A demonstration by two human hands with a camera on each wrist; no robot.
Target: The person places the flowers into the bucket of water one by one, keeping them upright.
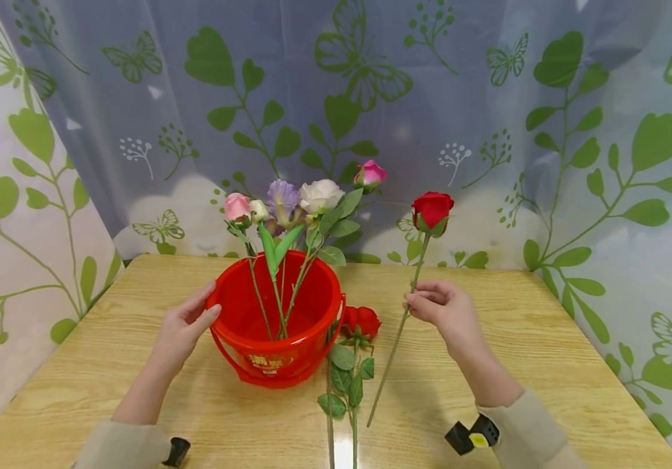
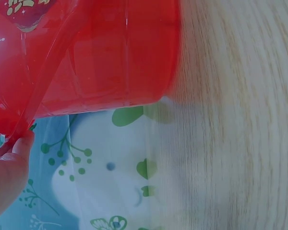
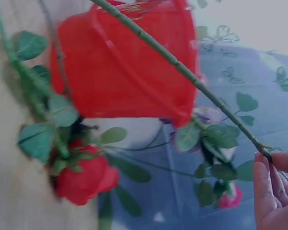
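My left hand [image 1: 182, 329] grips the rim of a red plastic bucket [image 1: 303, 358] on its left side, thumb toward me. In the left wrist view its fingertips pinch the bucket's upper edge beside the handle. Artificial flowers stand in the bucket: a pink rose [image 1: 238, 207], a purple flower [image 1: 282, 200], a white bloom [image 1: 321, 197] and a brighter pink bud [image 1: 371, 173]. To the right of the bucket, my right hand [image 1: 450, 316] pinches the stem of a red rose [image 1: 432, 212] between thumb and fingers. This rose leans with its bloom up, its stem [image 3: 182, 69] crossing the right wrist view.
Another red rose [image 1: 361, 322] lies on the wooden table [image 1: 476, 417] between bucket and right hand, its leafy stem pointing toward me. A second stem [image 1: 330, 430] lies alongside it. Behind the table hangs a curtain [image 1: 289, 78] printed with leaves and butterflies.
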